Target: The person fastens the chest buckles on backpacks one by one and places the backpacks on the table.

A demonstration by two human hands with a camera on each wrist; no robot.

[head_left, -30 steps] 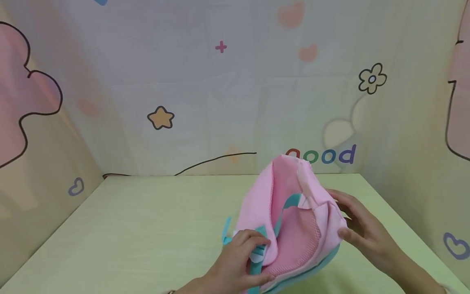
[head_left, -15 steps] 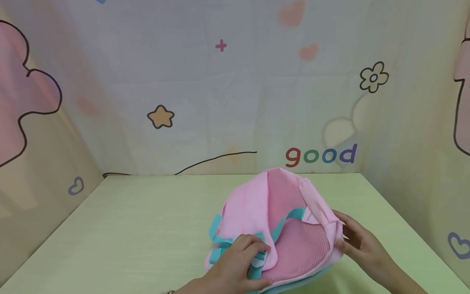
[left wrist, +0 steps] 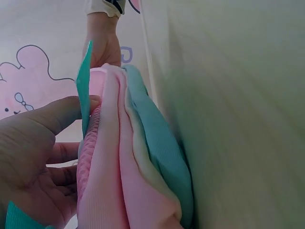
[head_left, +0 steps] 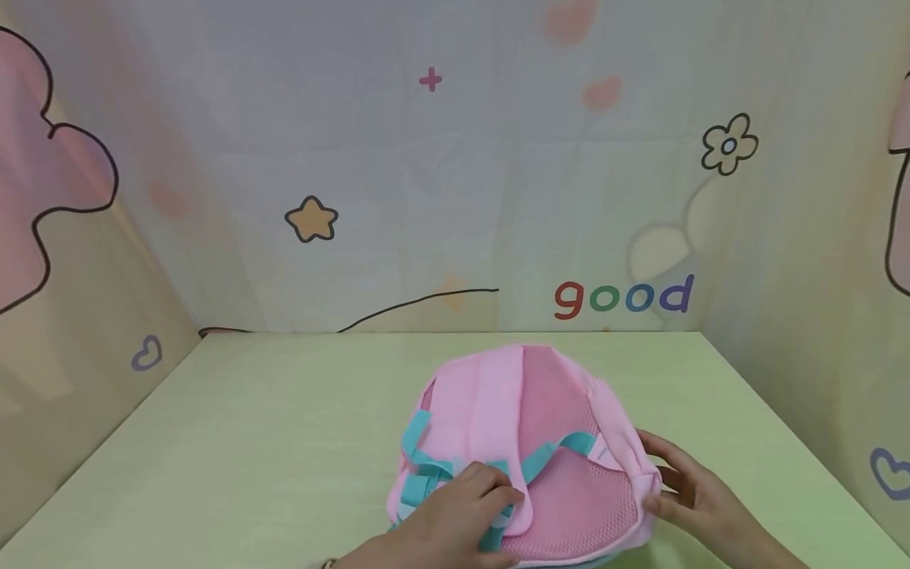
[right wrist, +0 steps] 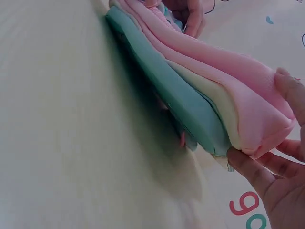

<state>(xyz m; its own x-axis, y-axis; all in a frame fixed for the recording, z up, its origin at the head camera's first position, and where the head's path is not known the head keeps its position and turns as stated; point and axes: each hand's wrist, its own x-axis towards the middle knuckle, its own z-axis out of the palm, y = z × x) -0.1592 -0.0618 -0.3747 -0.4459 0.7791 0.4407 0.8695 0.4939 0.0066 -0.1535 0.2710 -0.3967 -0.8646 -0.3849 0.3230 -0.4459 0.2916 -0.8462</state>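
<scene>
A small pink and teal backpack (head_left: 579,506) lies tilted on the table, its mesh back and padded shoulder straps facing up. My left hand (head_left: 455,514) curls over the lower end of a pink padded strap (head_left: 498,411), gripping near the teal webbing. From the left wrist, its thumb (left wrist: 71,112) shows against the mesh beside a teal strap end (left wrist: 83,90). At the other side, my right hand (head_left: 704,498) holds the bag's corner between thumb and fingers. The right wrist view shows the layered pink, cream and teal side (right wrist: 190,90), with that hand at the corner.
The pale green table (head_left: 249,442) extends left of and behind the bag. Behind it hangs a printed cloth backdrop (head_left: 398,182) with a star, hearts and the word "good"; similar cloth walls stand at both sides.
The backpack has been lowered from a raised, tilted pose to lie flatter on the table, its top swinging left and down. The right hand has come down with it; the left keeps its grip.
</scene>
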